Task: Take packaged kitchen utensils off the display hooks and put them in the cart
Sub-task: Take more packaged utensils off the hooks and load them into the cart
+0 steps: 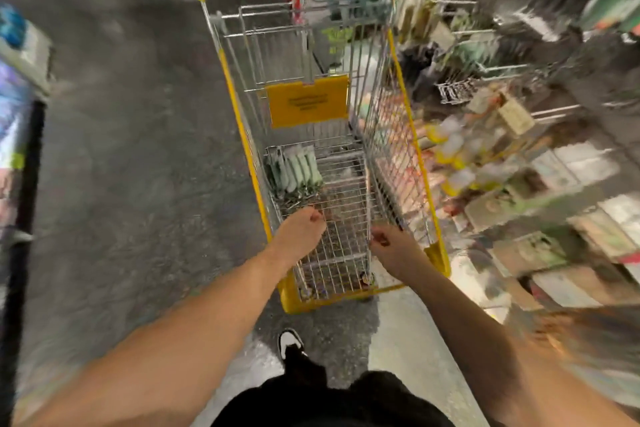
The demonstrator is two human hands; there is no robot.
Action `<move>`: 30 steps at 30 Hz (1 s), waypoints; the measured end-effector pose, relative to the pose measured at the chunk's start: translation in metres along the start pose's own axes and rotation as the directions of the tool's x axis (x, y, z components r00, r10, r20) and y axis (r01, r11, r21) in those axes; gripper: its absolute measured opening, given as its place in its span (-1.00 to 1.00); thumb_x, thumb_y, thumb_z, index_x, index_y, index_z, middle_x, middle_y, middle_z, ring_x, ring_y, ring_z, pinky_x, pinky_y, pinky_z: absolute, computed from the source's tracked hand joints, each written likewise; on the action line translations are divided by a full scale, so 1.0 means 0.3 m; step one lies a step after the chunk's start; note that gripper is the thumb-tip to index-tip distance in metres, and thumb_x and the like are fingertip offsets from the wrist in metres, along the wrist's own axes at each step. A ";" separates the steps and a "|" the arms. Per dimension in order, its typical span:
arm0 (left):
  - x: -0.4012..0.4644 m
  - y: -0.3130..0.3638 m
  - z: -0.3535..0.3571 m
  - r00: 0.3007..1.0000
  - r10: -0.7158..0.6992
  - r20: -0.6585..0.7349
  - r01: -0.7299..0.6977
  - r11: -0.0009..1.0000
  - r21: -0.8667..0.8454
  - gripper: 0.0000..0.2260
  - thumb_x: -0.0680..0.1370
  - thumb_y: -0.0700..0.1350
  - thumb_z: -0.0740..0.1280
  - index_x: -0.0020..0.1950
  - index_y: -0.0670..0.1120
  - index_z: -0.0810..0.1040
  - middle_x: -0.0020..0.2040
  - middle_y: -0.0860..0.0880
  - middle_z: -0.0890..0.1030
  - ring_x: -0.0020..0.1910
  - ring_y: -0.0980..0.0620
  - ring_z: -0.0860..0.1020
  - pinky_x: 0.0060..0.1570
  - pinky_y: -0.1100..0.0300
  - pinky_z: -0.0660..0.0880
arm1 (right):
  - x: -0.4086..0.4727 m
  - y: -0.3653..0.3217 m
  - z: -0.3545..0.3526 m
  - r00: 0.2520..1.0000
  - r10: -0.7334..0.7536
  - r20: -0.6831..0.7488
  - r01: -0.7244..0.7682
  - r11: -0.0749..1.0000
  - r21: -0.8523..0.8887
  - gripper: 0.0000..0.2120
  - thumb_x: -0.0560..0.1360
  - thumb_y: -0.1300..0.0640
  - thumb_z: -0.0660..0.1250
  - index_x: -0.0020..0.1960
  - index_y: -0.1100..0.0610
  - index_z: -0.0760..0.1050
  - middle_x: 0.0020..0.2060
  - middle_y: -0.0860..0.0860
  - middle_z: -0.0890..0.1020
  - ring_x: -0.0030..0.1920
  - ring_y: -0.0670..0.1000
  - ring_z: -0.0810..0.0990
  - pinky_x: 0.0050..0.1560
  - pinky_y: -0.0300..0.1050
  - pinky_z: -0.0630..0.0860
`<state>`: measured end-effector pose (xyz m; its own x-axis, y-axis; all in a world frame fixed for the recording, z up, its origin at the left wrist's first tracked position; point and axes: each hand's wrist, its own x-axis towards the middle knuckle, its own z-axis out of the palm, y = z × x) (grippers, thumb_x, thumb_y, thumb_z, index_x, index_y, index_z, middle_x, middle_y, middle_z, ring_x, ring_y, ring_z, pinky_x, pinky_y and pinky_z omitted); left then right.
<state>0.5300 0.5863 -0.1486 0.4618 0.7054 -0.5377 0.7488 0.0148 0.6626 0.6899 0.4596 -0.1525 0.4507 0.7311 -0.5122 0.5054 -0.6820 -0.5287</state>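
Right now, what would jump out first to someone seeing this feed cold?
The yellow-framed wire cart fills the centre, with a pack of pale green-handled utensils lying in its basket. Both hands, left hand and right hand, reach over its near end, fingers curled. Blurred display hooks crowd the right.

Motion blur smears the hanging goods on the display hooks (485, 55) at right beyond recognition; the print on the cart's yellow sign (307, 101) is unreadable.

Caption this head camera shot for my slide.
Both hands, left hand and right hand, hover over a yellow cart holding one utensil pack.
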 end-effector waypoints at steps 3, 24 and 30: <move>0.119 -0.007 -0.020 0.998 -0.046 0.045 0.046 0.999 0.016 -0.77 0.68 -0.05 0.14 0.18 -0.11 0.53 0.05 -0.09 0.58 -0.07 -0.05 0.50 -0.07 0.04 0.41 | 0.124 -0.004 0.002 0.996 0.067 0.063 -0.067 0.998 -0.006 -0.68 0.63 0.05 0.30 0.35 0.11 0.51 0.13 0.06 0.62 -0.01 0.00 0.59 -0.23 -0.34 0.39; 1.129 -0.201 -0.016 0.762 -0.607 -0.226 0.517 0.780 -0.354 -0.83 0.62 -0.21 0.22 0.15 -0.26 0.48 -0.17 -0.08 0.52 -0.18 -0.06 0.54 -0.43 0.33 0.39 | 1.282 -0.152 0.298 0.909 -0.003 0.416 -0.001 1.000 0.009 -0.62 0.68 0.04 0.17 0.47 0.10 0.39 0.01 0.02 0.62 -0.33 -0.11 0.46 -0.41 -0.28 0.39; 1.334 -0.349 -0.023 0.647 -0.720 -0.250 0.587 0.680 -0.440 -0.59 0.64 -0.07 0.20 0.45 -0.21 0.34 0.37 -0.22 0.47 0.31 -0.22 0.49 0.26 0.00 0.45 | 1.503 -0.235 0.466 0.897 -0.069 0.436 0.042 0.997 0.072 -0.57 0.69 0.00 0.13 0.53 0.09 0.32 0.30 0.03 0.55 0.03 0.03 0.66 -0.09 -0.16 0.60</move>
<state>0.6331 0.8719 -0.4295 -0.3593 0.6231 -0.6947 0.5709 0.7357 0.3646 0.7544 0.8344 -0.4407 0.0490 0.6943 -0.7180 0.4690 -0.6507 -0.5972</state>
